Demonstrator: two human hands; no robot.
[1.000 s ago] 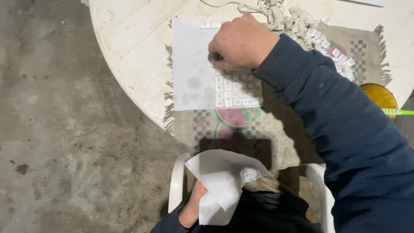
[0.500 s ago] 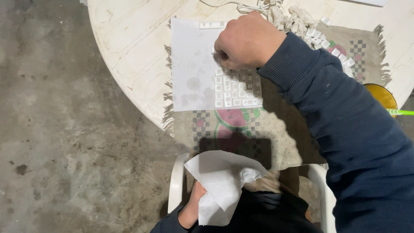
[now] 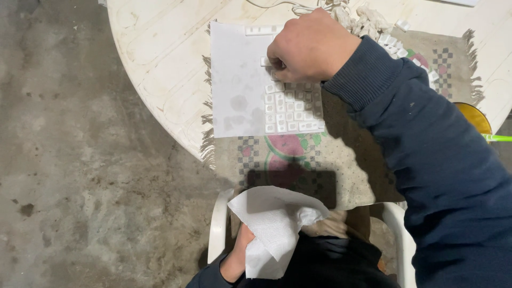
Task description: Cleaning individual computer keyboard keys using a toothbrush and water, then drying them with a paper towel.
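My right hand reaches out of a navy sleeve over a white sheet on the table. Its fingers are curled and pinched on a small white keycap at the top of a block of white keycaps laid in rows on the sheet. A short row of keycaps lies at the sheet's top edge. Low in my lap, my left hand grips a crumpled white paper tissue.
The sheet rests on a fringed patterned cloth mat on a round white table. A loose pile of keycaps and cord lies beyond my hand. An orange container with a green stick sits right. White chair arm, concrete floor.
My right hand has shifted slightly right and up along the keycap rows. The left hand and tissue have stayed put.
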